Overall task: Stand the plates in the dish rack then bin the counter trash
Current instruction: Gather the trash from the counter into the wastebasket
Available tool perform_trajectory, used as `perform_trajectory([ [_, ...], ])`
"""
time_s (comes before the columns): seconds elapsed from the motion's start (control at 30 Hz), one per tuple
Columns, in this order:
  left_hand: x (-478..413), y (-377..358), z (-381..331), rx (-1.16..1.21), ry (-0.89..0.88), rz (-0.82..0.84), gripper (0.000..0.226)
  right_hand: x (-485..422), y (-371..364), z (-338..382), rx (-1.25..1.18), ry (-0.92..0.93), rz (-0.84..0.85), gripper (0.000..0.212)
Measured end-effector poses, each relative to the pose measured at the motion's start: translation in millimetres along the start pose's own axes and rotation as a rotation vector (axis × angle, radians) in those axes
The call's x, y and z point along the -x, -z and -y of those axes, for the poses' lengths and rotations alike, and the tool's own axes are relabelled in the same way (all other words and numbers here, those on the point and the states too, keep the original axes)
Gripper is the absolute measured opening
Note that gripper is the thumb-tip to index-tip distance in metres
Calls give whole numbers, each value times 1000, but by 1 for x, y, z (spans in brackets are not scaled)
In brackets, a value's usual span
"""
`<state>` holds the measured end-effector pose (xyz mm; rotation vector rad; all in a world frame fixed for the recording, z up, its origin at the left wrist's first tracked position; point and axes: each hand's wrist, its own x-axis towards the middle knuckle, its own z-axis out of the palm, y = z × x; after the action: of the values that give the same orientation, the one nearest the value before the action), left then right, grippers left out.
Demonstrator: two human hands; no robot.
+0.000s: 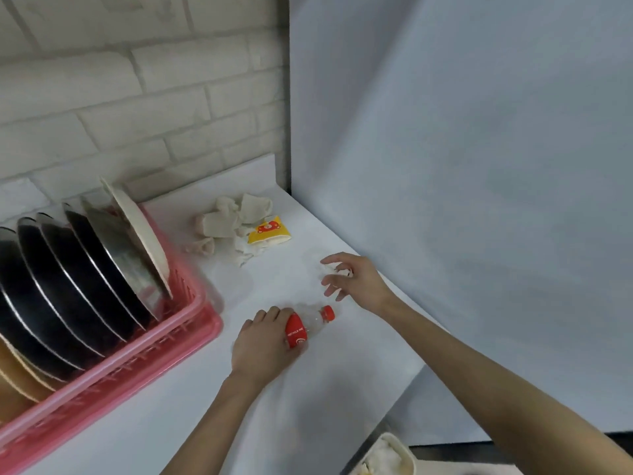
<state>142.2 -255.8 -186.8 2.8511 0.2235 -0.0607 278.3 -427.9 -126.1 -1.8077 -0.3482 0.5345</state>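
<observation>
A left hand (260,344) curls round a red-capped plastic bottle (301,329) lying on the white counter (291,423), the right hand (352,279) spread-fingered over a crumpled scrap (337,269); plates (85,269) stand in the pink dish rack (137,365) at left

place: kitchen corner, looks like somebody's home tbh
giveaway: pink plastic dish rack (191,323) packed with plates (102,269) standing on edge
surface: white counter (308,389) with crumpled tissues (222,222) and a yellow wrapper (269,231) on it
backdrop: white-painted brick wall (137,97)
</observation>
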Motion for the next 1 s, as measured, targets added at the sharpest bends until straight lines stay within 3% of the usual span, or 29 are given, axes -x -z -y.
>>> perform_trajectory([
  [0.27,36,7,-49,344,68,-4,64,110,49,-43,-55,-85,-190,15],
  [0.4,65,2,-83,604,49,80,53,171,64,-74,-39,-164,-314,18],
  [0.53,108,-12,-129,701,11,201,56,235,71,-105,48,-234,-388,15],
  [0.8,197,-52,-194,807,70,308,45,336,73,-166,186,-260,-367,19],
  [1.0,229,-92,-201,836,178,414,37,371,70,-198,168,-304,-340,9],
])
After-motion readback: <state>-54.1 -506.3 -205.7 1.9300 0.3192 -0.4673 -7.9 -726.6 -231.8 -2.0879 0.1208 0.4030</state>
